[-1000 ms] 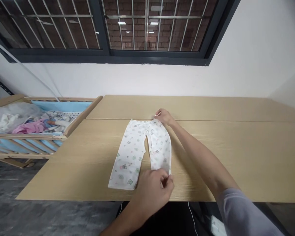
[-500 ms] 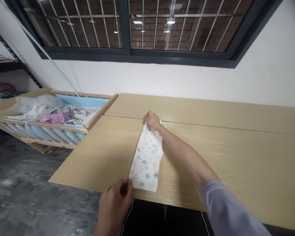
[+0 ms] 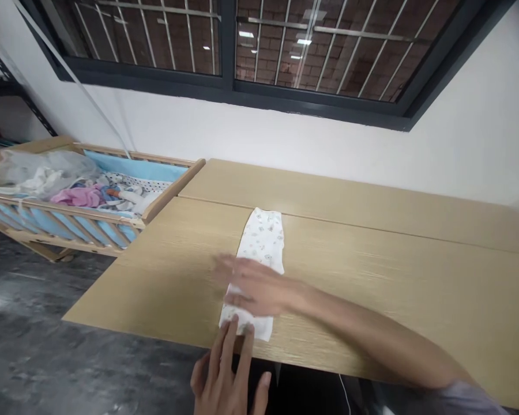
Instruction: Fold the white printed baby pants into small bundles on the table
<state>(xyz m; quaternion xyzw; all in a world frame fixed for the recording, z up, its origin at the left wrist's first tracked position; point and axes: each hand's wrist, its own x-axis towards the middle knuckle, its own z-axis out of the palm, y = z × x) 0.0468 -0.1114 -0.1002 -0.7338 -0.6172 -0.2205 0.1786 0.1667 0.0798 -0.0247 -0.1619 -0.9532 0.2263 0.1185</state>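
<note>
A folded white baby garment (image 3: pixel 263 236) with small green and brown prints lies flat on the wooden table, its long side running away from me. My left hand (image 3: pixel 229 369) is at the near edge, fingers spread, with the fingertips resting on the garment's near end. Across the garment's middle reaches my right hand (image 3: pixel 255 286), fingers stretched out to the left and smeared by motion. It covers part of the cloth; whether it presses on the fabric I cannot tell.
The wooden table (image 3: pixel 363 276) has a seam near its back and meets a white wall under a barred window (image 3: pixel 328 52). To the left stands a wooden crib (image 3: pixel 194 176) with blue lining, holding a pink cloth (image 3: pixel 80 196), other clothes and a clear plastic bag (image 3: pixel 47 167).
My right hand has let go of the garment's far end and come nearer, over its middle. My left hand has opened from a pinch at the near corner and shifted right.
</note>
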